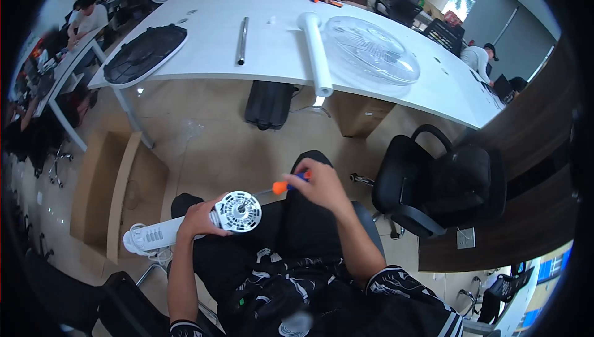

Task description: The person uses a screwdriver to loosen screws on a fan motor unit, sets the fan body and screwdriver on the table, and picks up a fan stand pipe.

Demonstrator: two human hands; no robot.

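Note:
A white fan motor unit [240, 211] with a round slotted face rests over my lap, and its white control body [154, 236] with buttons and a coiled cord extends to the left. My left hand [201, 218] is wrapped round the unit just behind the round face. In my right hand [320, 185] is an orange and blue screwdriver [286, 185], held by its handle. Its thin shaft points left toward the round face; whether the tip touches it I cannot tell.
Ahead stands a white table [210, 40] bearing a black mesh guard [145, 54], a metal tube [242, 40], a white pole [317, 55] and a clear fan guard [373, 49]. An open cardboard box [117, 194] is at left, a black chair [433, 182] at right. Several people sit beyond.

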